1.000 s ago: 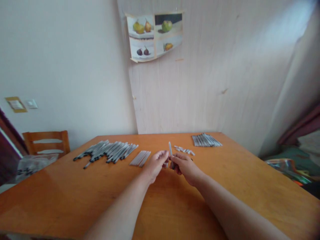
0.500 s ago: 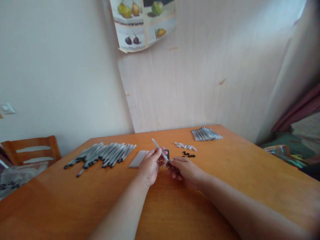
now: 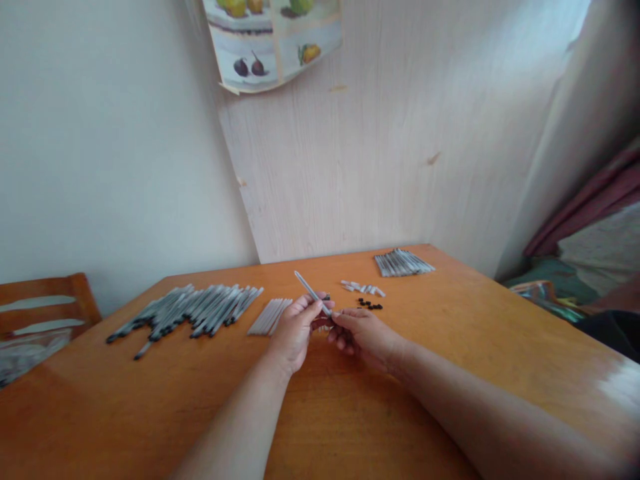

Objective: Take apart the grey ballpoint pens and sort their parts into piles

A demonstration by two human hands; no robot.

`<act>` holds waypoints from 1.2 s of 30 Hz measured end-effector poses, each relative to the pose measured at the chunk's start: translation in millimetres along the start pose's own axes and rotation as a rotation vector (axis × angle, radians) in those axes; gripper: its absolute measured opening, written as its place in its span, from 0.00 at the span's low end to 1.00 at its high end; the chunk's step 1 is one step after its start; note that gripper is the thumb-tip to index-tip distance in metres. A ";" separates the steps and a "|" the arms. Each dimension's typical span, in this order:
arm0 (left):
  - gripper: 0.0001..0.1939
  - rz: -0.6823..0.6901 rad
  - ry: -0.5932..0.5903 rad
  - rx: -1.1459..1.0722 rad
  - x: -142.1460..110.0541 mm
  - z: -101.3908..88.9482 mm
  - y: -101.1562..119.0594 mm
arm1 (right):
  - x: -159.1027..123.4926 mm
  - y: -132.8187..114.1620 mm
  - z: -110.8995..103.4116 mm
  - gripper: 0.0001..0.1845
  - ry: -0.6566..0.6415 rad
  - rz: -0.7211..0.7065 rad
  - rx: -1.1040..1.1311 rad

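Over the middle of the table, my left hand (image 3: 293, 335) is closed around a clear, whitish pen barrel (image 3: 307, 285), which slants up and to the left. My right hand (image 3: 364, 335) pinches the barrel's lower end, and its fingertips meet those of the left hand. Whatever small part lies between the right fingers is hidden. Just left of my hands, several white tubes (image 3: 271, 316) lie side by side. Small black plugs (image 3: 370, 305) and short white pieces (image 3: 362, 288) are scattered beyond my right hand.
A large heap of pens with black ends (image 3: 215, 311) covers the table's left side. Another bundle of pens (image 3: 404, 262) lies at the back right. A wooden chair (image 3: 83, 303) stands at the left, and a panelled wall (image 3: 340, 180) rises behind the table (image 3: 320, 427).
My view has shifted slightly, so the scene sits further left. Both hands still hold the pen barrel, with the right fingers at its lower end.
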State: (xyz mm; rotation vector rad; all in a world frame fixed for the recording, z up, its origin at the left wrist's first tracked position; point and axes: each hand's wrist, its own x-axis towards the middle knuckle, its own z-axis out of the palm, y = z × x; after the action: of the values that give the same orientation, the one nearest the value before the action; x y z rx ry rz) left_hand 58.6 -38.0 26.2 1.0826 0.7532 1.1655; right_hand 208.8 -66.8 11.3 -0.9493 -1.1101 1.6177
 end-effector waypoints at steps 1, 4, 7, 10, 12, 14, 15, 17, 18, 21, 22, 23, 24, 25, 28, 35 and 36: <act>0.14 0.007 0.016 0.006 0.2 -0.4 0.5 | 0.0 0.1 -0.2 0.13 -0.008 0.005 0.018; 0.13 0.018 0.051 0.007 0.4 -1.2 2.1 | -0.4 0.5 -0.4 0.12 -0.026 0.013 0.057; 0.13 0.015 0.046 -0.010 0.0 -0.7 3.1 | -0.5 1.2 -0.9 0.12 -0.033 0.001 0.077; 0.13 0.010 0.039 -0.028 -0.1 0.2 2.6 | -1.0 0.9 -1.2 0.13 -0.039 -0.008 0.094; 0.14 0.015 0.032 -0.033 0.2 0.4 1.8 | -1.8 -0.3 -0.9 0.13 -0.035 -0.013 0.086; 0.14 0.020 0.022 -0.030 0.4 0.1 0.8 | -2.7 -1.8 -0.3 0.13 -0.023 -0.019 0.058; 0.14 0.022 0.018 -0.027 0.5 0.0 0.5 | -3.1 -2.5 0.0 0.12 -0.013 -0.024 0.038; 0.14 0.023 0.022 -0.019 0.4 -0.1 0.0 | -3.4 -3.4 0.6 0.12 0.013 -0.035 -0.008; 0.13 0.023 0.027 -0.015 0.3 -0.1 -0.1 | -3.4 -3.6 0.9 0.12 0.026 -0.047 -0.031; 0.13 0.028 0.045 -0.008 0.6 0.3 -0.9 | -2.9 -4.1 1.8 0.13 0.056 -0.094 -0.088; 0.13 0.030 0.048 -0.007 0.9 0.3 -1.5 | -2.7 -4.3 2.2 0.13 0.064 -0.109 -0.101; 0.13 0.032 0.051 -0.006 1.3 0.2 -2.2 | -2.6 -4.4 2.6 0.13 0.075 -0.122 -0.110; 0.13 0.033 0.052 -0.003 1.7 0.1 -3.0 | -2.6 -4.6 2.9 0.13 0.089 -0.131 -0.116; 0.14 0.035 0.054 -0.001 2.2 0.0 -3.8 | -2.5 -4.7 3.2 0.13 0.105 -0.139 -0.117; 0.14 0.036 0.059 -0.002 2.8 -0.1 -5.1 | -2.3 -4.5 2.5 0.14 0.126 -0.142 -0.111; 0.12 0.037 0.065 -0.021 1.7 1.0 -2.6 | -1.7 -2.9 -2.9 0.17 0.036 -0.045 -0.050; 0.12 0.035 0.069 -0.021 1.6 1.2 -2.4 | -1.8 -2.9 -3.0 0.16 0.031 -0.041 -0.056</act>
State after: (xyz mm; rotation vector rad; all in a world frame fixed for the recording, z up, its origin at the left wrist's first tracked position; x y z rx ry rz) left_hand 60.9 -36.9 24.4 1.0462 0.7764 1.2428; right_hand 212.8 -67.3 13.3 -0.9785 -1.1516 1.5415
